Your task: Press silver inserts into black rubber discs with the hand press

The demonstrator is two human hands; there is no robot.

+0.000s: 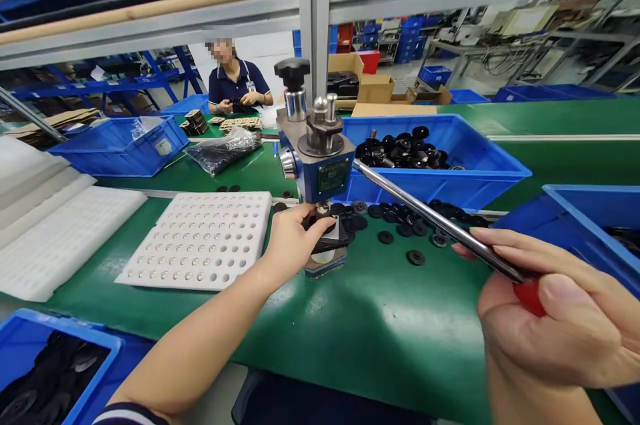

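Item 1: hand press (323,175), blue body, at the centre of my view; clock positions below are taken from it.

Item 2: left hand (289,241), thumb and forefinger curled about a black part (343,237) under the ram; the fingers hide the contact, so I cannot tell whether they pinch it.

Item 3: right hand (555,318), wrapped around the red-gripped end of the lever (425,210), which runs out toward 4 o'clock.

Handling note: I judge the part wants to sit flat and square beneath the ram, fingertips drawn aside before any load, then one smooth, even pull.

Item 4: white foam tray (195,241), 8 o'clock, small metallic pieces seated in many holes.

Item 5: loose black discs (415,257), 4 o'clock, scattered on the green worktop (400,325); strays could creep against the press base.

Item 6: blue bin (480,181) of black parts, 3 o'clock, behind the lever; I would watch its rim on the swing.

Item 7: co-worker (240,85), 10 o'clock, across the worktop.
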